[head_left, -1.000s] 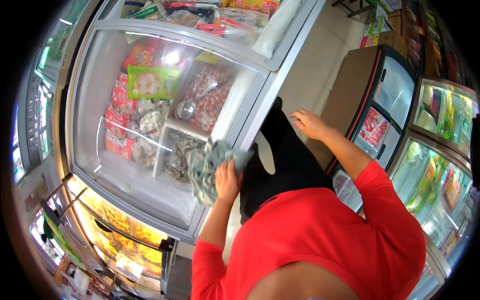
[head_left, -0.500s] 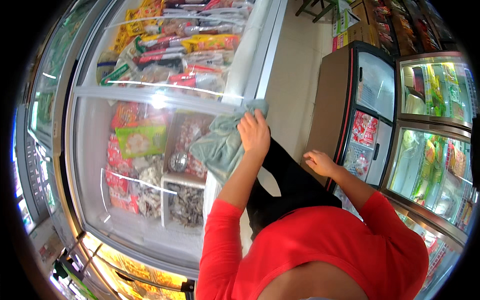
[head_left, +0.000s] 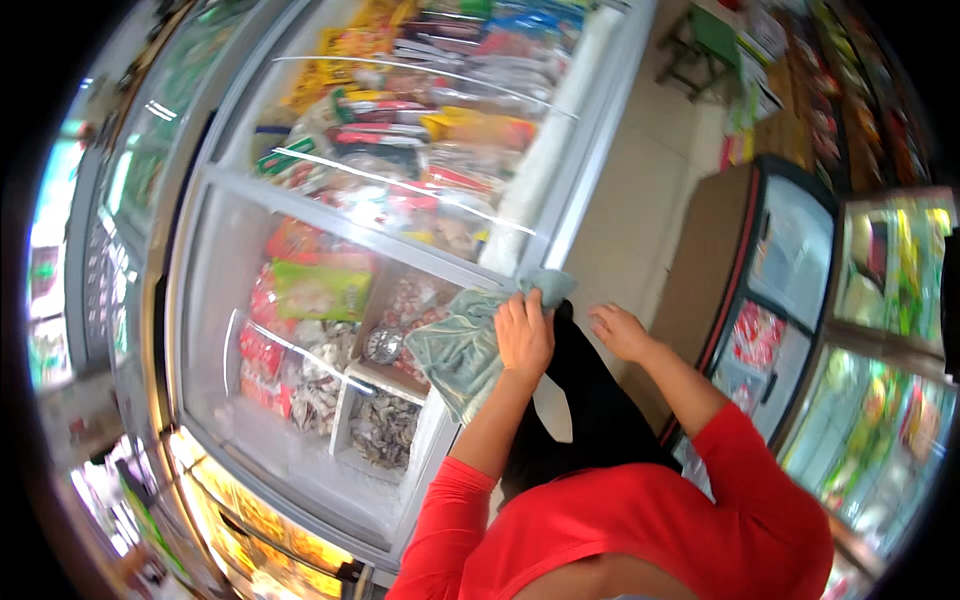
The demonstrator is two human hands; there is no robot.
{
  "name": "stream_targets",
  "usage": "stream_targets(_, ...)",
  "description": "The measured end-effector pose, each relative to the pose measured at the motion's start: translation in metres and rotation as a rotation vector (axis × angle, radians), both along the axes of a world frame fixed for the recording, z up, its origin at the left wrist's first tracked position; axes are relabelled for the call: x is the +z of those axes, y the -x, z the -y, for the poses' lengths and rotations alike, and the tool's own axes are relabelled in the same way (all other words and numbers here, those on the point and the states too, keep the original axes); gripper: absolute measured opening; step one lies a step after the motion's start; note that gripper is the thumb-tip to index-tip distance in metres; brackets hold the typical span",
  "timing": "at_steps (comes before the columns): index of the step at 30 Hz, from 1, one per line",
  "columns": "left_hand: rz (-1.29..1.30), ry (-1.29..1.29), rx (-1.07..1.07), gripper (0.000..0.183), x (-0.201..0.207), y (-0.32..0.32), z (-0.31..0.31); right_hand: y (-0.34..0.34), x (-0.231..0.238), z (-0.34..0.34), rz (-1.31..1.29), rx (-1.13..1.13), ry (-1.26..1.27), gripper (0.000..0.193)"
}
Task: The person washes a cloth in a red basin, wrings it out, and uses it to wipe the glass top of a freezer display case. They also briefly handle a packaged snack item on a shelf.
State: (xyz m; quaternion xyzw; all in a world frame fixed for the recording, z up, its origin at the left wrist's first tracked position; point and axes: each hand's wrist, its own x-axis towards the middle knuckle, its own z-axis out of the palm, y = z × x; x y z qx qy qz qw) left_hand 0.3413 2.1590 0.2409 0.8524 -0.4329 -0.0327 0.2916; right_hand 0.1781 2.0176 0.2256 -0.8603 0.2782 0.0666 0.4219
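Note:
My left hand (head_left: 525, 333) grips a crumpled grey-green cloth (head_left: 458, 340) at the right edge of a chest freezer. The cloth drapes over the freezer's rim and partly over its glass lid (head_left: 225, 300). Through the glass show a green bag (head_left: 322, 292), red packets, a round metal scoop or bowl (head_left: 384, 346) and a white-edged compartment of grey frozen pieces (head_left: 385, 428). My right hand (head_left: 620, 331) hangs in the air to the right of the freezer, touching nothing; its fingers are loosely curled and bent, with nothing seen in them.
The freezer's far section (head_left: 430, 130) holds several colourful packets under glass. On the right stands a brown-sided upright fridge (head_left: 700, 260), with lit glass-door fridges (head_left: 870, 430) beyond. A tiled floor aisle (head_left: 640, 190) runs between. A green stool (head_left: 712, 40) stands far off.
The view has shifted, so the freezer appears lower and further right. My left hand still holds the cloth at the rim. My right hand has come closer to the left hand.

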Motion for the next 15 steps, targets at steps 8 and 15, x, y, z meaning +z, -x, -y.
stream_targets(8, 0.023, 0.203, 0.166, 0.052, 0.029, -0.054, 0.005, 0.073, -0.004, 0.027, -0.056, 0.011, -0.023, 0.028)
stream_targets(15, 0.170, -0.082, -0.037, 0.034, 0.015, -0.087, 0.021, 0.057, 0.027, 0.085, -0.043, 0.087, 0.021, 0.025)
